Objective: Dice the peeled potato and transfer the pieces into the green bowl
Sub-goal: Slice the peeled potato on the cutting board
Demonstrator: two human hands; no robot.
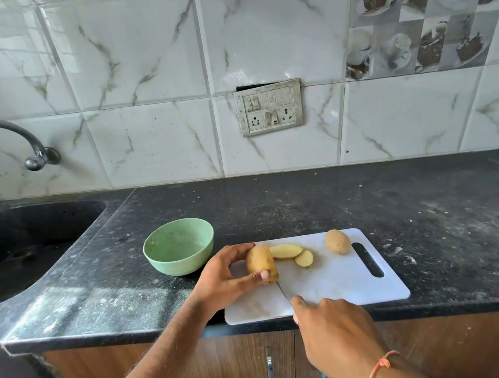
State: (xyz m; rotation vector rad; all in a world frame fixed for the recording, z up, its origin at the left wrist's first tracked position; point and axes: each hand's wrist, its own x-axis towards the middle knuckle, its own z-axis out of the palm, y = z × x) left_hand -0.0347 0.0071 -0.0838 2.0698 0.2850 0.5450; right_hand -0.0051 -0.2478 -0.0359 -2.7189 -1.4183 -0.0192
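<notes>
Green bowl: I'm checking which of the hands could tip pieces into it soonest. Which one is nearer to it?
Left. The left hand grips the potato just right of the green bowl. The right hand holds the knife farther off, at the cutting board's near edge.

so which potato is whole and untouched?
The whole potato lying alone near the cutting board's handle slot; the other potato is gripped by the left hand and already sliced.
</notes>
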